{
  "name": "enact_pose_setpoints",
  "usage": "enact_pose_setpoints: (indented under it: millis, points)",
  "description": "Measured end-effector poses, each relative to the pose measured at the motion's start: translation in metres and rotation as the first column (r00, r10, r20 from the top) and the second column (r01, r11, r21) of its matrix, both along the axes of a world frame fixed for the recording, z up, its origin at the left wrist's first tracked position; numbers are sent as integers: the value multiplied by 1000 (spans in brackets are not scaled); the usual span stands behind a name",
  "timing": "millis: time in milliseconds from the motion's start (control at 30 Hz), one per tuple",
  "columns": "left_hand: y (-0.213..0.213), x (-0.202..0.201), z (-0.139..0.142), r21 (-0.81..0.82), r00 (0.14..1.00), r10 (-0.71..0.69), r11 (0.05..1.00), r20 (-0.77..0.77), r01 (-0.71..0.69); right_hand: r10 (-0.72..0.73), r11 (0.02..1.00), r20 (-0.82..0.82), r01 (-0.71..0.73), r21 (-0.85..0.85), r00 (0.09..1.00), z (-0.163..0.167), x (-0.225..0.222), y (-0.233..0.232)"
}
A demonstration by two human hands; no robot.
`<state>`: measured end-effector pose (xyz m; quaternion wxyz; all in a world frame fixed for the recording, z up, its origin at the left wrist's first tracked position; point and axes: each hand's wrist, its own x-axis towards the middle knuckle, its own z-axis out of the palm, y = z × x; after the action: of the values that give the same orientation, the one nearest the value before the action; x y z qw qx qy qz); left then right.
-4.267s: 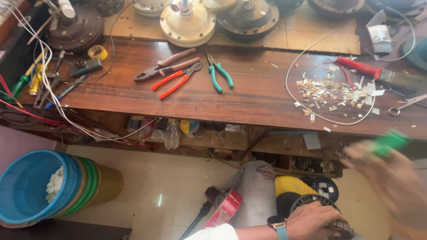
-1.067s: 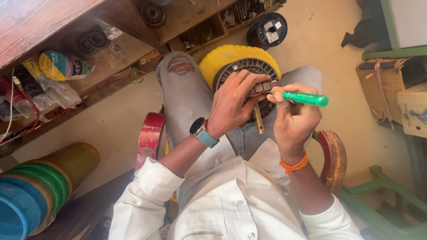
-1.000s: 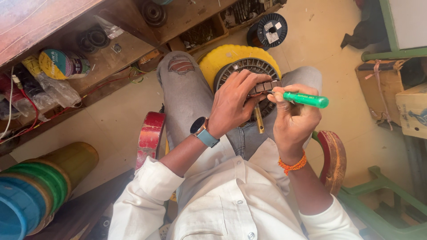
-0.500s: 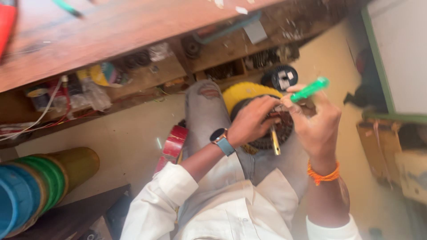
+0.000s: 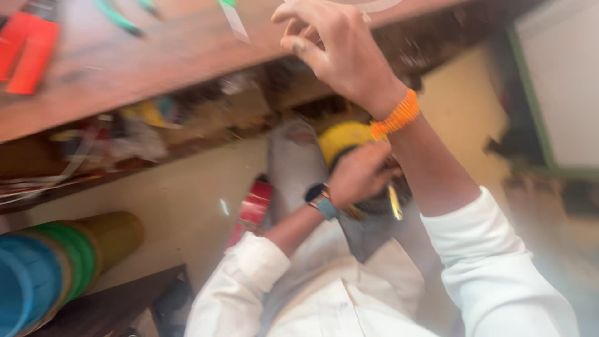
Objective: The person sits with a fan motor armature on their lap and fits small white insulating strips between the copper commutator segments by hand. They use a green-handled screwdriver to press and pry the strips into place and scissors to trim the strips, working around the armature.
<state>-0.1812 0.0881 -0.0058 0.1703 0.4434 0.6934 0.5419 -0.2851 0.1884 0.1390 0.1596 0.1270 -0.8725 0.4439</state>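
Observation:
The picture is blurred. My right hand (image 5: 340, 53), with an orange band at the wrist, is raised to the edge of the wooden bench (image 5: 156, 62); its fingers are loosely curled and apart, with nothing visible in them. A bit of green handle (image 5: 228, 2) lies on the bench just left of it. My left hand (image 5: 359, 178), wearing a watch, grips the round yellow-rimmed motor part (image 5: 343, 137) on my lap. A thin yellowish strip (image 5: 394, 203) sticks out beside that hand.
Red-handled pliers (image 5: 31, 50) and green-handled pliers (image 5: 118, 15) lie on the bench at top left. A cluttered shelf (image 5: 143, 131) runs under it. Stacked coloured tubs (image 5: 43, 281) stand at bottom left, a green frame (image 5: 530, 106) at right.
My right hand has lifted off the motor part up to the bench, and the green-handled tool is no longer in it. The view has tilted up. My left hand stays on the motor part.

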Motion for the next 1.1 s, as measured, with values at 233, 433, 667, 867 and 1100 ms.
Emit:
enact_pose_setpoints:
  millis: [233, 433, 667, 867, 1100]
  points:
    - [-3, 8, 6, -26, 997, -20, 999, 75, 22, -533, 846, 93, 530, 54, 841, -81, 211, 53]
    - [1, 10, 9, -23, 995, 0, 1000, 99, 2, -601, 795, 78, 605, -47, 795, -146, 262, 20]
    - [-1, 12, 8, -52, 993, 45, 998, 111, -40, -669, 742, -33, 666, -78, 742, -178, 252, 2]
    - [1, 14, 13, -94, 992, 52, 995, 115, -41, -692, 683, 109, 695, -223, 714, -169, 251, 3]
    - [-2, 15, 22, -139, 979, 75, 989, 188, -49, -653, 600, 246, 688, -408, 716, -159, 232, 2]
